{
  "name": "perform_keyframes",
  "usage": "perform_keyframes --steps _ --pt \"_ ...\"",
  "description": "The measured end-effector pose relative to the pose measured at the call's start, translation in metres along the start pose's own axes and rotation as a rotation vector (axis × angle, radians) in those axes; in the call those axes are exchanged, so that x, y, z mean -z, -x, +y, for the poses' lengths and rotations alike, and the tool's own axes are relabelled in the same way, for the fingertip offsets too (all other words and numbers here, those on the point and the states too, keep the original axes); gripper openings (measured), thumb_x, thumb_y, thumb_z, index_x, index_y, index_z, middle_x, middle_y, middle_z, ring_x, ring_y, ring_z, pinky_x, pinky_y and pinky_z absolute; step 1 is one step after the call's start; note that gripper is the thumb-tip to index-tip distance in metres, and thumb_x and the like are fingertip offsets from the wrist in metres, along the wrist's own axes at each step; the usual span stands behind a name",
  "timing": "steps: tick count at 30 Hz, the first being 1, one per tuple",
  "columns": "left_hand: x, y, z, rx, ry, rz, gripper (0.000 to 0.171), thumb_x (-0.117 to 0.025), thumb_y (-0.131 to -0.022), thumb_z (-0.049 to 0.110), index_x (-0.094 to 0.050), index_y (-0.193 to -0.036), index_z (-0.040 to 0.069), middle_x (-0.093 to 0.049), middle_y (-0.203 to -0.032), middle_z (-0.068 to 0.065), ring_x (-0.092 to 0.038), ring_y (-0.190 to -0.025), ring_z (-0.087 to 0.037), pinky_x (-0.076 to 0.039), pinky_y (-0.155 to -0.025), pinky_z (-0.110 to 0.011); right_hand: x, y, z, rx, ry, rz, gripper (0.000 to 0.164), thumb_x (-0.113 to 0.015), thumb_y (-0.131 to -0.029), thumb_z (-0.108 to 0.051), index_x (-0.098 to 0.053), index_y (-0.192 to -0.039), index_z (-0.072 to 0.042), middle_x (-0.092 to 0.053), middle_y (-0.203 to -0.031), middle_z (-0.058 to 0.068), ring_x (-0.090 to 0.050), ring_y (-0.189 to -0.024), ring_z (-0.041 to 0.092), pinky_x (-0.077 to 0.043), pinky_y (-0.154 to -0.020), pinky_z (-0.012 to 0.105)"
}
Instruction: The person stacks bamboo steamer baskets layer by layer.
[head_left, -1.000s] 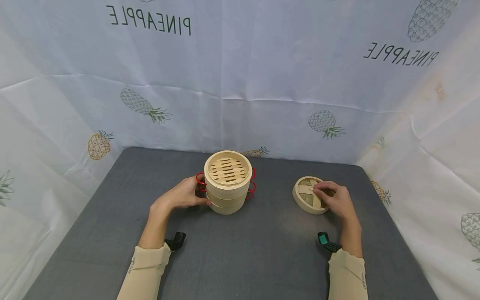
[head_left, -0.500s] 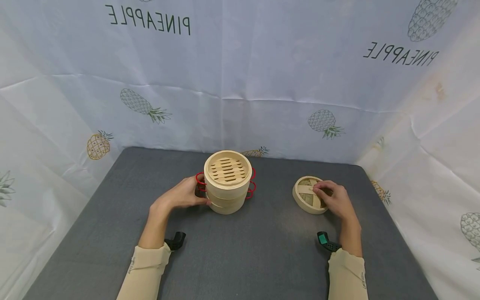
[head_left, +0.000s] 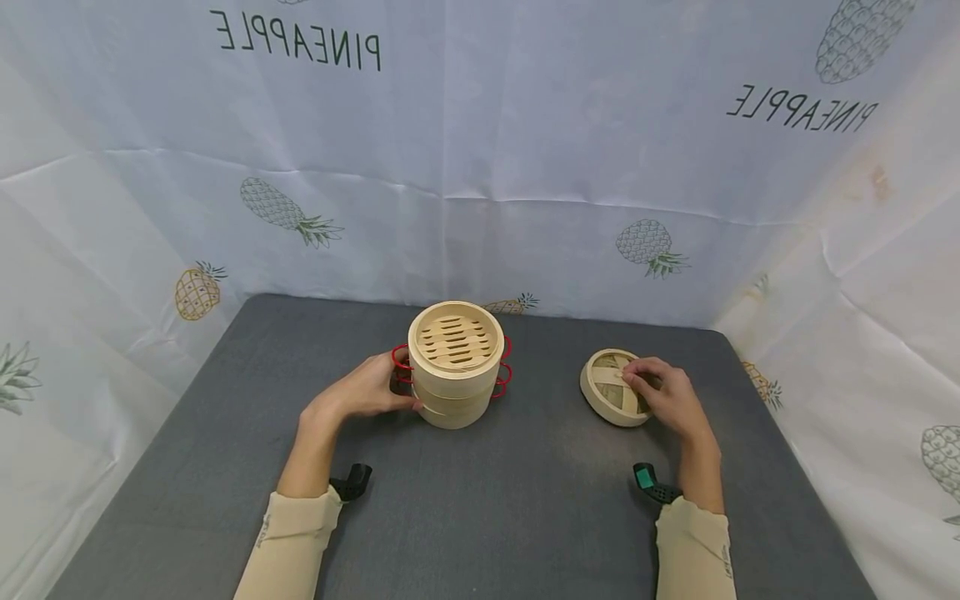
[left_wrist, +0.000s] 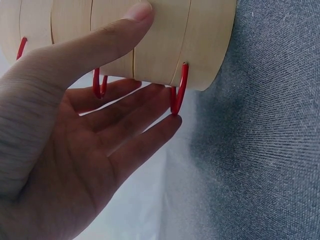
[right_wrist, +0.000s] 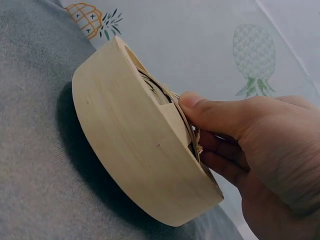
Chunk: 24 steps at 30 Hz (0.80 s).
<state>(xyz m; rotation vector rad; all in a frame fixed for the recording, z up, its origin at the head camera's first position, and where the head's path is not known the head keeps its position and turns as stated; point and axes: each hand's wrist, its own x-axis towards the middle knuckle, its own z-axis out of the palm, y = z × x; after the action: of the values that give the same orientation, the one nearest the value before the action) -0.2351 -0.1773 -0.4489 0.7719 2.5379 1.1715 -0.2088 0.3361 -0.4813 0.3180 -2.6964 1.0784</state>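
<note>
A stacked bamboo steamer point(head_left: 453, 392) with a slatted top tier and red handles point(left_wrist: 182, 90) stands at the table's middle. My left hand point(head_left: 366, 388) holds its left side, thumb across the front wall and fingers reaching behind by the handles. To the right, my right hand point(head_left: 675, 402) pinches the middle of a round bamboo steamer lid point(head_left: 609, 377) with crossed bands. In the right wrist view the lid point(right_wrist: 132, 135) is tilted, a dark shadow beneath its wall, thumb and fingertips at its woven centre. The pinched spot is partly hidden by the fingers.
Both things are on a dark grey table point(head_left: 495, 508). White pineapple-print cloth point(head_left: 525, 167) hangs behind the table and along both sides. A black device point(head_left: 352, 482) sits at the left wrist, and another point(head_left: 657, 485) at the right.
The lid has shifted slightly left and away from me, and its tilt has changed a little, with my right hand moving along. My left hand and the steamer have stayed in place.
</note>
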Motion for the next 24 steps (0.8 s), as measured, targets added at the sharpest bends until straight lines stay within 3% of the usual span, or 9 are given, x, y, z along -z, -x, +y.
perform_keyframes --steps 17,24 --pt "0.000 -0.001 0.001 0.007 -0.003 -0.004 0.068 -0.093 -0.086 0.014 -0.058 -0.143 0.002 -0.077 -0.130 -0.017 -0.077 -0.115 -0.029 -0.065 -0.097 -0.044 0.010 -0.010 -0.030 0.076 0.027 0.041 0.010 -0.070 -0.106 -0.008 -0.079 -0.106 -0.004 -0.074 -0.117 0.019 -0.053 -0.096 -0.008 -0.046 -0.077 0.009" --pt "0.000 -0.001 -0.002 0.001 -0.016 0.006 0.068 -0.093 -0.085 0.014 -0.059 -0.141 0.000 -0.077 -0.129 -0.018 -0.077 -0.114 -0.031 -0.066 -0.095 -0.044 0.016 -0.018 -0.046 0.126 -0.014 0.053 0.009 -0.069 -0.106 -0.005 -0.077 -0.108 -0.001 -0.072 -0.115 0.018 -0.054 -0.093 -0.004 -0.047 -0.074 0.008"
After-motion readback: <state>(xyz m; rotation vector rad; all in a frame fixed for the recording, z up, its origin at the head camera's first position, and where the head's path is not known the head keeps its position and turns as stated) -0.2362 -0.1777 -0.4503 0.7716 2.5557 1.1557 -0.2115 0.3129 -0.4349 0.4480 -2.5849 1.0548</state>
